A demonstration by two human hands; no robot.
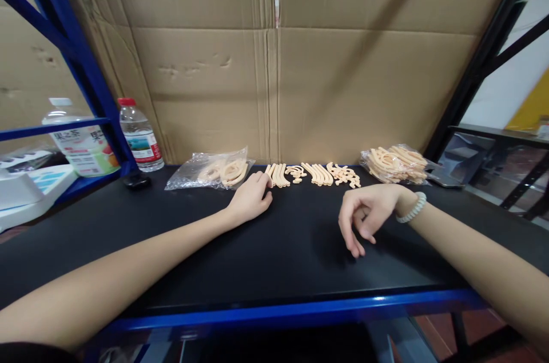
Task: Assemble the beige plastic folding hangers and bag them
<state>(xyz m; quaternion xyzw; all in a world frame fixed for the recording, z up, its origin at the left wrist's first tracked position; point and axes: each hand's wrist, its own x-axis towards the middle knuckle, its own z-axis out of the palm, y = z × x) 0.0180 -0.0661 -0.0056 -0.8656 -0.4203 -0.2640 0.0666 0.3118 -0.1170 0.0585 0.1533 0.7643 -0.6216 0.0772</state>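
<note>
My left hand (251,198) rests on the black tabletop (278,248), fingers curled, its fingertips touching the leftmost of several small piles of peach-coloured curved plastic pieces (278,174). More such piles (317,174) lie in a row to the right along the cardboard wall. My right hand (366,215), with a white bead bracelet at the wrist, hangs loosely above the table with fingers drooping down and holds nothing. A clear bag with a few curved pieces (214,171) lies left of my left hand. A fuller bag of pieces (397,164) lies beyond my right hand.
Cardboard sheets (274,66) stand as a back wall. A water bottle with a red cap (139,135) and a larger bottle (81,146) stand at the left by a blue rack post (86,66). A small black object (136,181) lies near them. The blue table edge (300,311) runs along the front.
</note>
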